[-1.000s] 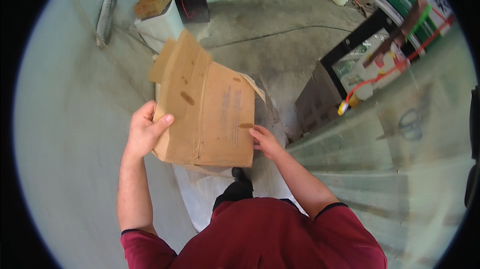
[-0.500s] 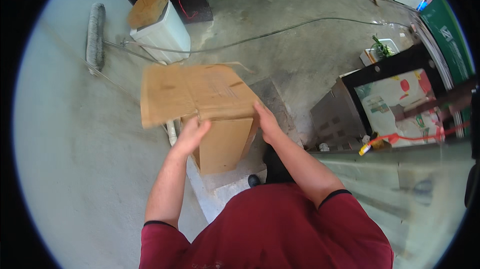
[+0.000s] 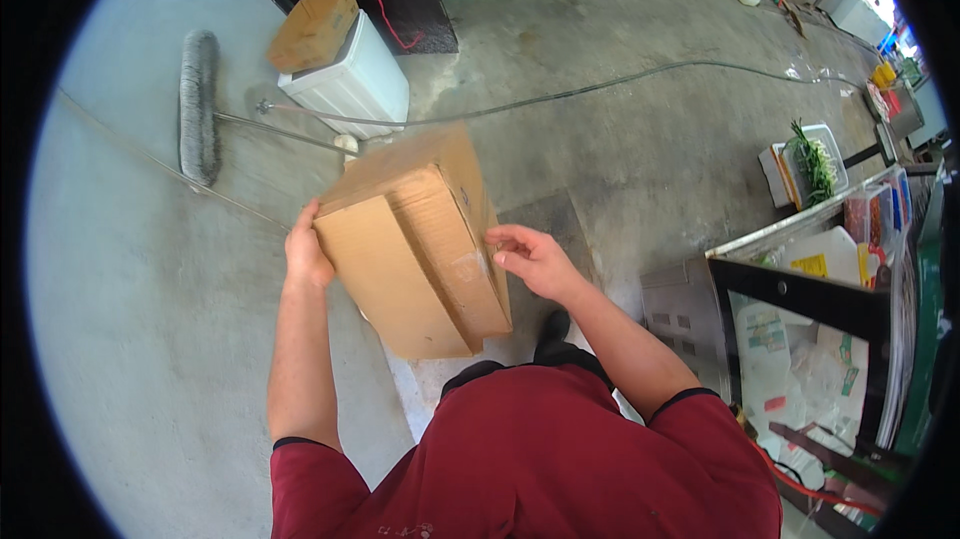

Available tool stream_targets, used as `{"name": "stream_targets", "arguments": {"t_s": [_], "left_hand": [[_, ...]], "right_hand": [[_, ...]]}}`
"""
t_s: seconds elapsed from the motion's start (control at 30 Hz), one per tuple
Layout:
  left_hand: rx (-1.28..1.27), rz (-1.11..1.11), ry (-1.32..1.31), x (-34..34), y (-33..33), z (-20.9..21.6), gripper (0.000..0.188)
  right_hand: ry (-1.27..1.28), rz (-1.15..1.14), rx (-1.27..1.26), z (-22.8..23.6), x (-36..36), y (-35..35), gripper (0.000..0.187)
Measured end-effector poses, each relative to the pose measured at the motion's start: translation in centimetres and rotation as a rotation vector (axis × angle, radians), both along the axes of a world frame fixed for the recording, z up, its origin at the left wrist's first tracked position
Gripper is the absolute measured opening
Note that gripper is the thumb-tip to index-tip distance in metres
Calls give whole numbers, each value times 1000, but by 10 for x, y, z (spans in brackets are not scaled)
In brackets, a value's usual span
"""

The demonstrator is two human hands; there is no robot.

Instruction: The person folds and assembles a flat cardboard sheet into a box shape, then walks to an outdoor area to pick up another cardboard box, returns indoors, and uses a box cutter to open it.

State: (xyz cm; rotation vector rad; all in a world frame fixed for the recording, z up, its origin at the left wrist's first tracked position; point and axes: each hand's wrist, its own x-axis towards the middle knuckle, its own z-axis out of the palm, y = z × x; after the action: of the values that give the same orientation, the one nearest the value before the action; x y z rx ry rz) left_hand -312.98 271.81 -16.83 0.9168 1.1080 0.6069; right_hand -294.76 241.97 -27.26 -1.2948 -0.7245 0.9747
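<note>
Holding a brown cardboard box (image 3: 415, 244) between both hands, a person in a dark red shirt stands on a grey concrete floor (image 3: 620, 129). The left hand (image 3: 305, 254) presses flat against the box's left side, its grip spread around the edge. The right hand (image 3: 530, 259) touches the box's right edge, fingers (image 3: 505, 239) curled and pinching the cardboard there. The box sits tilted in the air in front of the chest, its closed flaps facing up, between the two hands. Farther off on the left, a white chest (image 3: 350, 84) stands on the floor with a smaller cardboard box (image 3: 312, 29) resting on top. A long push broom (image 3: 200, 104) lies just left of it. A dark hose (image 3: 640, 79) runs across the far floor.
</note>
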Motion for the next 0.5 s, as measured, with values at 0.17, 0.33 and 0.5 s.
{"name": "stream_targets", "arguments": {"t_s": [0.17, 0.33, 0.5], "left_hand": [[-32, 74, -165, 18, 39, 8, 43], [-84, 113, -213, 50, 98, 4, 41], [-75, 62, -288, 104, 179, -16, 39]], "right_hand": [[-388, -25, 75, 30, 20, 39, 39], [-935, -90, 26, 53, 58, 111, 43], [-1120, -62, -121, 66, 103, 191, 41]]}}
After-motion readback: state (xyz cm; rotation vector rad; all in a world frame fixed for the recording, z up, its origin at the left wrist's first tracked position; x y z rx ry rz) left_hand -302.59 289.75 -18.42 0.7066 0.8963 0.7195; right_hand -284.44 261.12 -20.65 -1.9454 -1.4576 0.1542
